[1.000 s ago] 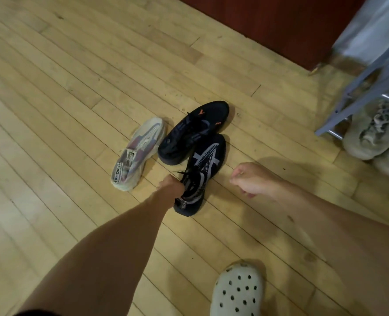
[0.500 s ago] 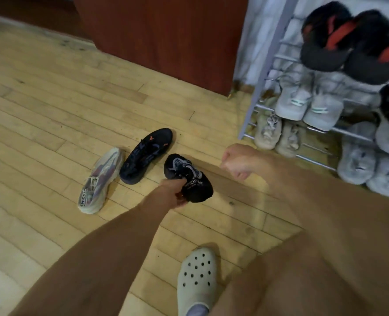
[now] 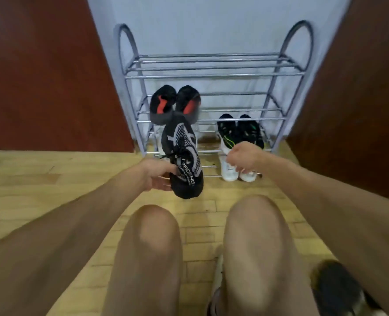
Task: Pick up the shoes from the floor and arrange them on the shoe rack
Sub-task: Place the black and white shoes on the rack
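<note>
My left hand (image 3: 157, 176) grips a black-and-white mesh shoe (image 3: 182, 156) by its heel and holds it in the air, toe pointing at the metal shoe rack (image 3: 214, 75). The shoe hangs in front of the rack's lower left tiers. My right hand (image 3: 241, 157) is curled shut with nothing visible in it, in front of the rack's lower right. On the rack sit a black pair with red patches (image 3: 174, 103), a black-and-green pair (image 3: 239, 131) and a white pair (image 3: 234, 173) on the lowest tier.
Dark red wooden panels (image 3: 42, 71) stand on both sides of the rack, a pale wall behind it. My bare knees (image 3: 154, 236) fill the foreground over the wooden floor (image 3: 40, 179). A dark shoe (image 3: 335, 290) lies on the floor at the bottom right.
My left hand lifted the black-and-white shoe off the floor and carried it to the rack. The view swung from the floor to face the rack; I am now crouched.
</note>
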The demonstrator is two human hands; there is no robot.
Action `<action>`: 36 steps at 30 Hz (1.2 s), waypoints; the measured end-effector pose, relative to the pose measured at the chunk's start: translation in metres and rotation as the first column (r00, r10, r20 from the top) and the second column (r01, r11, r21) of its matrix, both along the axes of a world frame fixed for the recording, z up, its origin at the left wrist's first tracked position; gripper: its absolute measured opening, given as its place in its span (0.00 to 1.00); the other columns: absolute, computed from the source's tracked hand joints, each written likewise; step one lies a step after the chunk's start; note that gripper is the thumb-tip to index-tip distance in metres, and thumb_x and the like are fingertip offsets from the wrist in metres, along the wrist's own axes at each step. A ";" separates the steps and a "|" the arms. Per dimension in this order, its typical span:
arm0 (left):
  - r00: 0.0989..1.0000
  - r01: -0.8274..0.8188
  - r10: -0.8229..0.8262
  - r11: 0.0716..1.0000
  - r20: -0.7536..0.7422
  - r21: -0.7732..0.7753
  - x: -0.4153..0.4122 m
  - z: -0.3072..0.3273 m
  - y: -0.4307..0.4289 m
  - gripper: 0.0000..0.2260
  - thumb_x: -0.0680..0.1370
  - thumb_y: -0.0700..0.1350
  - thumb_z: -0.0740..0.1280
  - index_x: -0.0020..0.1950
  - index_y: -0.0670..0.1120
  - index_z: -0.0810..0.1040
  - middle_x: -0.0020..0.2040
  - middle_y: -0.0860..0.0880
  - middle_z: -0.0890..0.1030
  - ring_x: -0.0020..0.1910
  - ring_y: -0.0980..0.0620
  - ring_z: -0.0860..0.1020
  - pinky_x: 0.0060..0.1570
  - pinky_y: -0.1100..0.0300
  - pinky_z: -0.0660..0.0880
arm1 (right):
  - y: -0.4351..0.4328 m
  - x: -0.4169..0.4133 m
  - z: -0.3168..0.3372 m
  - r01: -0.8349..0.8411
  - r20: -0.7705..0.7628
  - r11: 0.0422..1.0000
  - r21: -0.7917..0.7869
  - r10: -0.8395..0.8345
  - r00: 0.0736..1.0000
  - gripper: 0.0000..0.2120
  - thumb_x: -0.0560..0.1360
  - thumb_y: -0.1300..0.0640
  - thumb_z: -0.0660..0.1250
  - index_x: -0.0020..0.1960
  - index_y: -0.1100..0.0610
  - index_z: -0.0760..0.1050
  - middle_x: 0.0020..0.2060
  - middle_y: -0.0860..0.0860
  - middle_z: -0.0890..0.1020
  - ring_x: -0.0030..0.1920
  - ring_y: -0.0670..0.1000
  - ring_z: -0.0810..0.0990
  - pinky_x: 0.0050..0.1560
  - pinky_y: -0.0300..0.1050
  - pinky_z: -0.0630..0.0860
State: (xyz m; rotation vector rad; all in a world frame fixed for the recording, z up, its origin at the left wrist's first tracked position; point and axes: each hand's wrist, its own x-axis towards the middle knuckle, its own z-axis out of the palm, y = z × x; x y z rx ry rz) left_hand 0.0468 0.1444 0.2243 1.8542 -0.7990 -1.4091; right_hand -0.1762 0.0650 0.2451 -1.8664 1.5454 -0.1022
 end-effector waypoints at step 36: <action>0.771 0.624 -0.635 0.744 -0.038 0.237 -0.306 -0.202 -0.033 0.12 0.76 0.37 0.67 0.58 0.46 0.78 0.48 0.43 0.85 0.47 0.46 0.83 0.46 0.52 0.82 | 0.129 -0.407 -0.321 0.960 -0.174 0.050 0.275 -0.980 0.101 0.29 0.73 0.53 0.65 0.70 0.65 0.65 0.64 0.62 0.73 0.64 0.62 0.73 0.64 0.55 0.73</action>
